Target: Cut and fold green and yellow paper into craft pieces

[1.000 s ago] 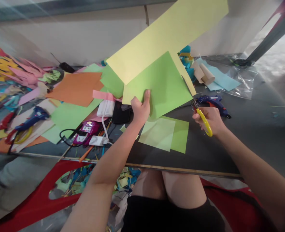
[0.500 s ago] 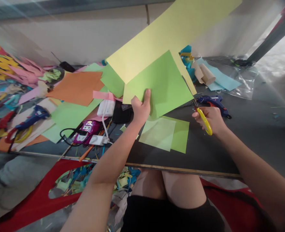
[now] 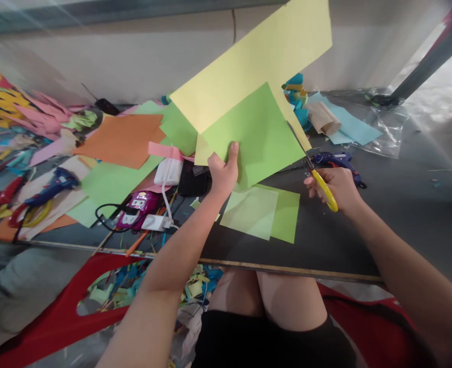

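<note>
My left hand pinches a green paper sheet together with a larger pale yellow sheet behind it, thumb on top. The fingers underneath are hidden by the paper. In my right hand are yellow-handled scissors; their blades lie at the right corner of the green sheet, along the yellow sheet's edge. A narrow yellow margin shows beyond the green edge there. Below the held sheets, a pale green square lies on the table, partly over a brighter green piece.
A blue glue gun rests just beyond my right hand; another glue gun lies at left. Orange paper, a white charger with cables and a purple car-shaped case crowd the left. A plastic bag lies at back right.
The far end of the yellow sheet has swung down and left, so its right end now shows. Both hands and the scissors stay nearly in place.
</note>
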